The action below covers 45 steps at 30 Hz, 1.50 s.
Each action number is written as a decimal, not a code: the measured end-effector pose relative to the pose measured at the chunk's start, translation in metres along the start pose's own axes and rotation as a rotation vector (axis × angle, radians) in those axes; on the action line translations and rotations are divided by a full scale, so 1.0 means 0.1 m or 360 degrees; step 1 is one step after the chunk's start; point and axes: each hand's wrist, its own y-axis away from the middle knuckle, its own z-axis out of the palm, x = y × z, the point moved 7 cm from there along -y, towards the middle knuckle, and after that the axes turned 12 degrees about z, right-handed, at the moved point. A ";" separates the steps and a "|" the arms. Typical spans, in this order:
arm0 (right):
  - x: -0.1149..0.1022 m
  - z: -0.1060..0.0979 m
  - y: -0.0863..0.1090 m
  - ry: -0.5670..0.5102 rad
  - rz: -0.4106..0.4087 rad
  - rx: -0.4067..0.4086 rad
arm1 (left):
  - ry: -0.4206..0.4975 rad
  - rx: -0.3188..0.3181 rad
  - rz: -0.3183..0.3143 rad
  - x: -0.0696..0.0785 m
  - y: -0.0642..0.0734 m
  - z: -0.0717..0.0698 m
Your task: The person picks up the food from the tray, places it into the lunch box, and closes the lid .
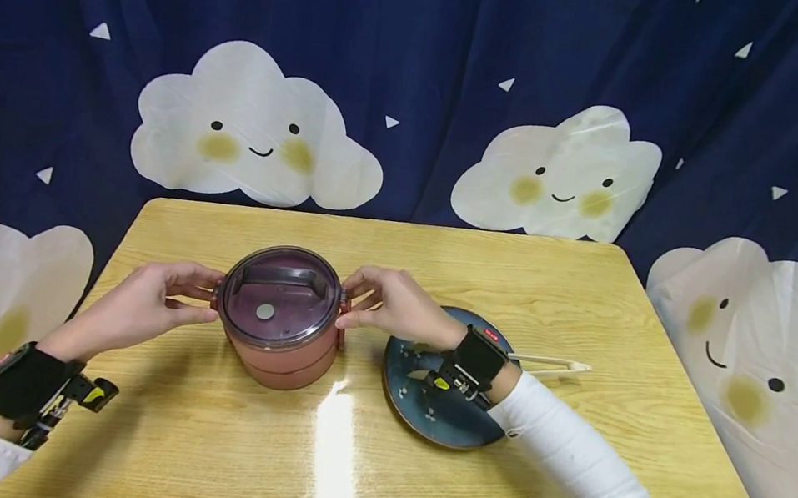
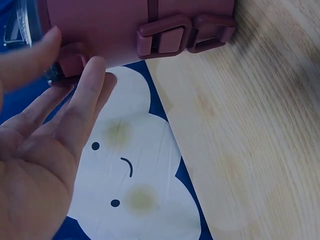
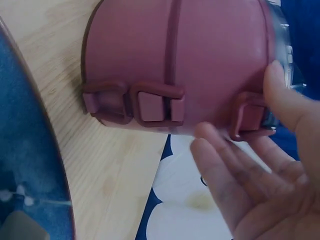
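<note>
A round, dusky-red stacked lunch box (image 1: 289, 365) stands upright on the table under a see-through lid (image 1: 282, 301) with a bar handle. From its left side my left hand (image 1: 134, 302) pinches the upper side latch (image 2: 71, 65), thumb on the lid side and fingers beneath. Opposite, my right hand (image 1: 399, 304) has thumb and fingers around the other upper latch (image 3: 250, 117), the thumb at the lid's edge. Lower latches (image 3: 157, 106) on the walls lie outside both hands' grip.
Under my right forearm lies a dark blue plate (image 1: 443, 431) with small white marks. Pale tongs (image 1: 558, 365) stick out past its right edge. The wooden table (image 1: 227, 462) backs onto a navy curtain (image 1: 435, 35) with cloud shapes.
</note>
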 end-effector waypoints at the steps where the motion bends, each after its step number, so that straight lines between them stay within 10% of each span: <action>1: 0.01 0.00 0.01 -0.0036 0.0032 -0.0015 | 0.0022 -0.0016 -0.0012 0.00 0.01 0.00; 19: 0.02 -0.07 0.03 -0.0571 0.0795 -0.0064 | 0.0488 -0.0136 -0.0531 -0.09 0.01 0.01; 32: -0.03 0.00 -0.03 -0.0453 0.0949 -0.0184 | 0.0634 -0.0115 -0.0661 -0.15 -0.06 0.09; 45: 0.04 0.02 -0.08 -0.0497 0.0956 -0.0218 | 0.0709 -0.0102 -0.0546 -0.13 -0.09 0.11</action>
